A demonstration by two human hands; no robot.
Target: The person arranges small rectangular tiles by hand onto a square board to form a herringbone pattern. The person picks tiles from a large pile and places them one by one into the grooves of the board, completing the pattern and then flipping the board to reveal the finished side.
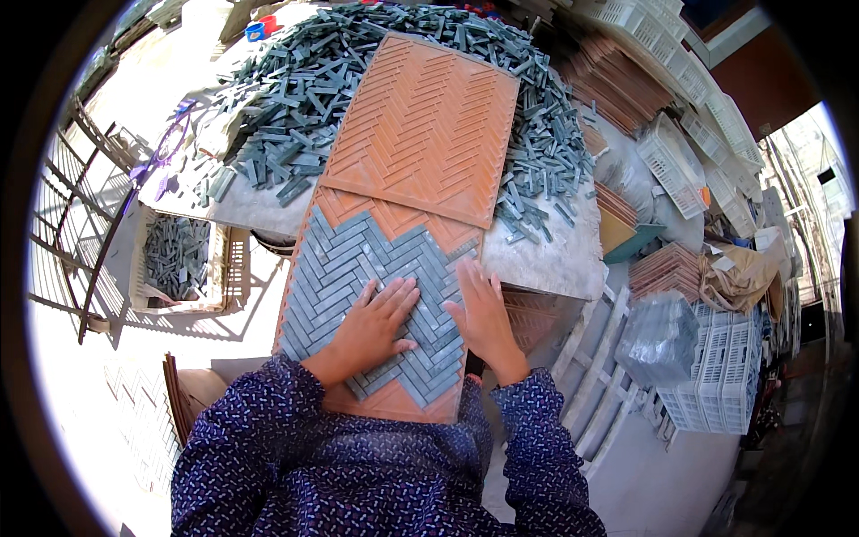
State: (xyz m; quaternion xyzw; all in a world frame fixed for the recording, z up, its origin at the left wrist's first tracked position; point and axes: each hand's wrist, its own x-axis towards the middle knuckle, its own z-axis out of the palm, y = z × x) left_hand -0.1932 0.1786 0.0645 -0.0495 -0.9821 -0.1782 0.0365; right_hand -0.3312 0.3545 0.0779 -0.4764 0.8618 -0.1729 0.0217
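Grey stone strips stand in a herringbone sheet [327, 277] on an orange grooved tray right in front of me. My left hand [376, 318] lies flat on the middle of the sheet, fingers stretched out and thumb apart. Over the sheet's right edge is my right hand [483, 309], its fingers extended and the thumb spread; whether it presses on the strips I cannot tell. Neither hand holds anything. A second orange herringbone tray [425, 125], with bare grooves, overlaps the far end of the first one.
Loose grey stone strips [286, 116] are heaped around the far tray on the pale table [555, 259]. A crate [219, 259] of strips stands at lower left. To the right are white plastic crates [707, 376], a plastic-wrapped stack [658, 336], stacked orange trays [667, 268] and a pallet [595, 385].
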